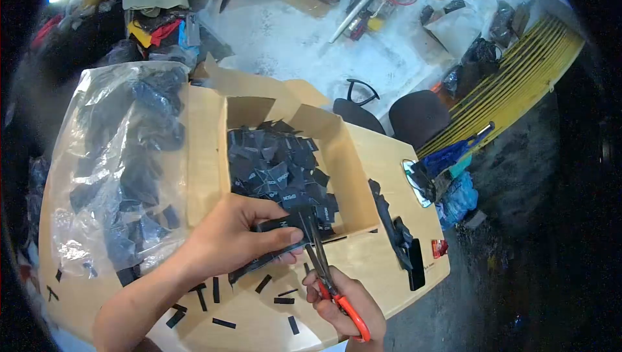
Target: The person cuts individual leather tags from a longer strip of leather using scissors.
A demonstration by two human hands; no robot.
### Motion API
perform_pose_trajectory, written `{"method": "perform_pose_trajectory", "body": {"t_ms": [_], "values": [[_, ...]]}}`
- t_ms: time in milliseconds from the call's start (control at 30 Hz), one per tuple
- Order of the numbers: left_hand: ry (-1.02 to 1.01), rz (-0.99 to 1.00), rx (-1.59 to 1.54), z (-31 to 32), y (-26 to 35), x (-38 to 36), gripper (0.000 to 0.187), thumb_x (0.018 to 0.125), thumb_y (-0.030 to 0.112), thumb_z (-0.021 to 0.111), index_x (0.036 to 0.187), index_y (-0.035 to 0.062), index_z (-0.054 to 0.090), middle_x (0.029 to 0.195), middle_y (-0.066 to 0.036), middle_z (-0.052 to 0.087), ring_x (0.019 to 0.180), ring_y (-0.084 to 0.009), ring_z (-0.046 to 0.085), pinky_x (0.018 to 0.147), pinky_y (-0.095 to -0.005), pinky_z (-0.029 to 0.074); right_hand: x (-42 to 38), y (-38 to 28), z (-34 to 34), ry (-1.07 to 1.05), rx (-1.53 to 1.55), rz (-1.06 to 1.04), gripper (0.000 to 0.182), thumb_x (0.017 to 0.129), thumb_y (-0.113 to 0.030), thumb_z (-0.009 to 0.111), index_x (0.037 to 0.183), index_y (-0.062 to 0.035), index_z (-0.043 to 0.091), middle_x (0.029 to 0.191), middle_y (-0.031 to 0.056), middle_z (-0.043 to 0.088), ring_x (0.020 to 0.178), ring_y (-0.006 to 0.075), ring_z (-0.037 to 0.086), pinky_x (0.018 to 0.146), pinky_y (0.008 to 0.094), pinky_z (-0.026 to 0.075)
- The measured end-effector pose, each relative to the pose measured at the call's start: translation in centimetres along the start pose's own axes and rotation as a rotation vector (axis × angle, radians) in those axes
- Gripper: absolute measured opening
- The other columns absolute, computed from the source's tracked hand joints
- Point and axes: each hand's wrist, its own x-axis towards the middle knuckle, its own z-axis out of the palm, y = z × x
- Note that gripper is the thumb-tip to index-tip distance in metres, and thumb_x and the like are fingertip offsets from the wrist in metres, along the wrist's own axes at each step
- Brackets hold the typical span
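My left hand (249,235) pinches a dark fabric strip (265,260) with pale lettering at the near edge of an open cardboard box (350,177). My right hand (343,303) is wrapped round the red handles of a pair of scissors (319,258). The scissor blades point up and lie at the strip's right end, close to my left fingertips. Inside the box is a heap of dark fabric pieces (275,161), some with white lettering. Small black offcuts (224,323) are scattered over the table (253,332) below my hands.
A clear plastic bag (123,177) with dark pieces covers the table's left side. At the right lie crumpled black material (392,226), a black phone-like object (416,266) and a small red packet (440,248). Dark chairs (419,117) and a curved yellow slatted object (512,80) stand beyond.
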Motion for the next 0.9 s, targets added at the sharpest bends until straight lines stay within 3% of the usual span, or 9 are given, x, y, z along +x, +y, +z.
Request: {"method": "perform_pose_trajectory", "body": {"t_ms": [33,167,233,333,400,433,467,733,900], "values": [[-0.013,0.002,-0.043,0.0,0.2,0.0,0.018,0.086,0.015,0.063,0.091,-0.002,0.066,0.075,-0.006,0.068,0.067,-0.006,0.061,0.062,-0.0215,0.048,0.4,0.9,-0.2,-0.02,-0.102,-0.108,0.035,0.084,-0.024,0.065,0.111,-0.0078,0.049,0.073,0.0044,0.058,0.065,0.0134,0.056,0.062,0.0276,0.046],[-0.051,-0.037,-0.024,-0.1,0.4,-0.1,0.019,0.086,0.014,0.063,0.095,-0.0026,0.065,0.078,-0.006,0.068,0.07,-0.006,0.06,0.064,-0.0216,0.048,0.5,1.2,0.1,-0.008,-0.08,-0.131,0.037,0.083,-0.023,0.066,0.112,-0.0075,0.049,0.075,0.0049,0.058,0.066,0.014,0.057,0.063,0.028,0.046],[-0.054,0.037,-0.009,-0.2,0.0,0.1,0.022,0.085,0.014,0.064,0.099,-0.0031,0.064,0.081,-0.006,0.067,0.074,-0.0056,0.059,0.067,-0.022,0.047,0.5,0.1,0.8,0.048,0.072,-0.028,0.073,0.074,-0.063,0.062,0.111,-0.0013,0.05,0.082,0.0047,0.054,0.079,0.0123,0.05,0.073,0.0268,0.042],[-0.043,0.059,-0.064,0.0,0.1,0.0,0.026,0.085,0.014,0.065,0.104,-0.0033,0.063,0.086,-0.005,0.067,0.079,-0.0047,0.056,0.07,-0.0225,0.047,0.7,0.6,1.4,0.057,0.134,-0.017,0.076,0.073,-0.063,0.063,0.115,-0.0011,0.049,0.082,0.004,0.053,0.08,0.0126,0.05,0.075,0.0272,0.041],[-0.056,0.077,-0.053,-0.2,-0.1,0.0,0.026,0.085,0.014,0.064,0.106,-0.0026,0.063,0.089,-0.005,0.067,0.08,-0.0045,0.056,0.07,-0.0226,0.047,0.8,0.6,1.2,0.028,0.111,-0.022,0.077,0.073,-0.062,0.064,0.117,-0.0009,0.049,0.081,0.003,0.051,0.08,0.0126,0.05,0.074,0.0272,0.041],[-0.075,0.091,-0.044,-0.3,-0.3,0.1,0.027,0.085,0.013,0.064,0.108,-0.002,0.062,0.091,-0.005,0.067,0.08,-0.0042,0.055,0.071,-0.0228,0.047,1.0,1.2,1.1,0.017,0.054,-0.064,0.055,0.076,-0.035,0.062,0.119,-0.0046,0.047,0.079,0.0037,0.055,0.074,0.0127,0.054,0.069,0.0263,0.044],[-0.075,0.09,-0.043,-0.3,-0.4,0.1,0.027,0.085,0.013,0.064,0.108,-0.002,0.062,0.091,-0.005,0.067,0.08,-0.0042,0.055,0.071,-0.0228,0.047,1.0,1.9,1.1,0.01,-0.002,-0.106,0.044,0.079,-0.008,0.061,0.121,-0.0083,0.046,0.078,0.0044,0.059,0.067,0.0127,0.058,0.064,0.0254,0.046],[-0.138,0.146,0.028,-0.3,0.2,0.1,0.042,0.086,0.009,0.061,0.128,0.0089,0.052,0.093,-0.003,0.067,0.083,-0.0032,0.054,0.075,-0.023,0.047,0.7,2.0,1.2,0.005,-0.015,-0.146,0.046,0.081,-0.013,0.063,0.124,-0.008,0.045,0.077,0.0049,0.059,0.065,0.0122,0.057,0.062,0.0248,0.045],[-0.09,0.158,0.007,0.1,0.4,0.0,0.054,0.084,0.004,0.063,0.134,0.0072,0.042,0.09,-0.005,0.067,0.078,-0.0064,0.058,0.071,-0.0233,0.05,0.9,2.6,1.1,0.015,0.039,-0.173,0.045,0.082,-0.013,0.062,0.123,-0.0076,0.045,0.076,0.0042,0.059,0.064,0.0118,0.056,0.061,0.0246,0.045]]}}
